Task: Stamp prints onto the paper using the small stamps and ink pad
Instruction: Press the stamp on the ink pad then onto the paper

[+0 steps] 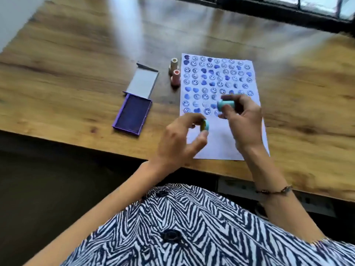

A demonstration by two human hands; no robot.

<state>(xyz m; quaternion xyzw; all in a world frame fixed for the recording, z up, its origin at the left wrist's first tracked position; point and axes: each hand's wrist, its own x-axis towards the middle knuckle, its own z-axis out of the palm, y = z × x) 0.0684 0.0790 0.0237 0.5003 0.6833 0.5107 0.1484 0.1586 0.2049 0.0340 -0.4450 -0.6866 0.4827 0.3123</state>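
Observation:
A white paper point(226, 143) lies on the wooden table point(76, 73), most of it covered with rows of blue smiley and heart prints. Above its lower part, my right hand point(242, 121) grips a light blue stamp body point(225, 105) held sideways. My left hand point(180, 139) pinches a small blue and yellow cap point(204, 126) just left of it, over the paper's left edge. An open purple ink pad point(131, 114) with its grey lid point(143, 82) folded back lies left of the paper. A beige stamp point(174, 65) and a pink stamp point(175, 77) stand upright between pad and paper.
The table's near edge runs just below the paper. A dark window frame point(288, 14) borders the far right. My black and white striped shirt point(192, 227) fills the bottom of the view, and a bracelet point(274, 191) sits on my right wrist.

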